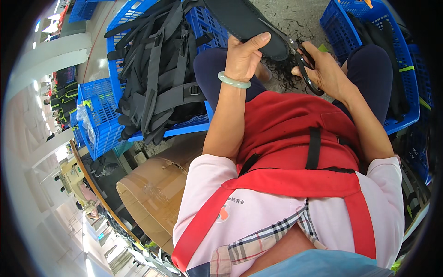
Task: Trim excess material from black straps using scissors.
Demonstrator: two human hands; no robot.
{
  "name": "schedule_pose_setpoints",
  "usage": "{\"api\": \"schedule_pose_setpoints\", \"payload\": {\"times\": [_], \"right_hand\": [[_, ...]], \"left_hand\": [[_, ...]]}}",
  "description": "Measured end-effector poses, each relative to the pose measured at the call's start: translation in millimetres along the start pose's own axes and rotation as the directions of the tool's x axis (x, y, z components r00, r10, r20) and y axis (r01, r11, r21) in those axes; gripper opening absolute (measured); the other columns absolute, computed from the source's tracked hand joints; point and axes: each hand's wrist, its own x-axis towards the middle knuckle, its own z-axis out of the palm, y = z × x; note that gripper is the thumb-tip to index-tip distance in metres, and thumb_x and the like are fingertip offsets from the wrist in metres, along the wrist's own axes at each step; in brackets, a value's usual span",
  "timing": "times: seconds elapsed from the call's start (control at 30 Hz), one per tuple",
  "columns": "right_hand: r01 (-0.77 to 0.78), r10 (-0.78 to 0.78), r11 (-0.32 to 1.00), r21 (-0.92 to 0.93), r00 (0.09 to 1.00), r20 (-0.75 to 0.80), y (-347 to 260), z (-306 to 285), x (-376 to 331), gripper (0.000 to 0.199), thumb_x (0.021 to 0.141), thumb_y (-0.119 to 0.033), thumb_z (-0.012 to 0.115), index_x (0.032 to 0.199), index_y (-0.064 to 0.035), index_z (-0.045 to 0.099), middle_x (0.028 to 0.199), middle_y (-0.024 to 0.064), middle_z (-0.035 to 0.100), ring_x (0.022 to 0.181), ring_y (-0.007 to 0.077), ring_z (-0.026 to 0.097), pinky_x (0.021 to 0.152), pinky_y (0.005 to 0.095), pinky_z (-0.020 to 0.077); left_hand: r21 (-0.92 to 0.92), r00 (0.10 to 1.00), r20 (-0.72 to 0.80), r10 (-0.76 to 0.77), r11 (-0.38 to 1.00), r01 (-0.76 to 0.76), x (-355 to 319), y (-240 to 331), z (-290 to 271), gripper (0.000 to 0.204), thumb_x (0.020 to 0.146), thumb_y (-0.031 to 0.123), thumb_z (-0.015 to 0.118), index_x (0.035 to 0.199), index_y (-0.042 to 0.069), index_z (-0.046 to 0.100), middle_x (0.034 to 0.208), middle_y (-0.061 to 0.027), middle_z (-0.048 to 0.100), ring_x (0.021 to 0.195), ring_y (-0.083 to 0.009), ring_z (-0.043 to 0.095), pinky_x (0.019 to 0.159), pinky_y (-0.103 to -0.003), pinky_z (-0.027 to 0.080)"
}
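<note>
Left hand (247,55) gripping dark padded strap (258,34), its length reaching forward, right hand (330,69) closed around black-handled scissors (300,62) at strap's edge, dark scraps (287,78) below, between both hands, blue crate (191,128) heaped with black straps (157,87) leftward, second crate (340,34) beyond right hand.

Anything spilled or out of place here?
Yes: loose dark scraps litter the floor below the scissors, uncollected. Black straps also droop over the rim of the blue crate at left, so that load looks untidy.
</note>
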Motion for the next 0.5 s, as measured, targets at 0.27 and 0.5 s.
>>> {"api": "schedule_pose_setpoints", "payload": {"times": [0.27, 0.5], "right_hand": [[0.053, -0.053, 0.999, 0.003, 0.998, -0.020, 12.0, -2.6, -1.6, 0.050, 0.079, -0.038, 0.074, 0.103, -0.0023, 0.048, 0.065, 0.0122, 0.045, 0.057, 0.0217, 0.044, 0.055, 0.0355, 0.0382], [0.099, -0.099, 0.995, -0.024, 0.995, 0.007, 4.0, -5.3, -7.9, 0.063, 0.074, -0.042, 0.077, 0.110, -0.0012, 0.045, 0.065, 0.0131, 0.047, 0.059, 0.0245, 0.047, 0.058, 0.0364, 0.0393]], "left_hand": [[0.019, 0.999, 0.033, -0.004, 1.000, 0.004, -1.5, -0.8, 0.1, 0.023, 0.079, -0.010, 0.066, 0.097, 0.004, 0.064, 0.094, -0.0044, 0.066, 0.087, -0.0146, 0.065, 0.079, -0.027, 0.054], [-0.018, 1.000, 0.009, 0.010, 1.000, -0.010, -5.0, 3.5, 2.8, 0.024, 0.079, -0.009, 0.066, 0.099, 0.004, 0.064, 0.097, -0.0043, 0.066, 0.091, -0.0153, 0.064, 0.082, -0.029, 0.053]]}}
